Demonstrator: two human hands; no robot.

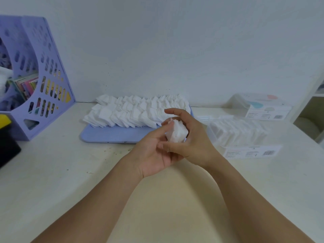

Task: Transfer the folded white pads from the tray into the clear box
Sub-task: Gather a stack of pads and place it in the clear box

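A light blue tray (pixel 112 135) lies at the table's middle back, with several rows of folded white pads (pixel 129 111) on it. In front of the tray's right end both hands meet around a small stack of white pads (pixel 177 131). My left hand (pixel 154 151) holds the stack from the left with fingers curled under it. My right hand (pixel 196 142) grips it from the right, thumb low and fingers arched over the top. The clear box (pixel 235 132) stands to the right, holding a row of pads.
A purple file holder (pixel 40 81) with books stands at the back left, a black and yellow object (pixel 7 137) in front of it. The clear lid (pixel 259 106) lies behind the box. A white shelf (pixel 313 106) is at the far right.
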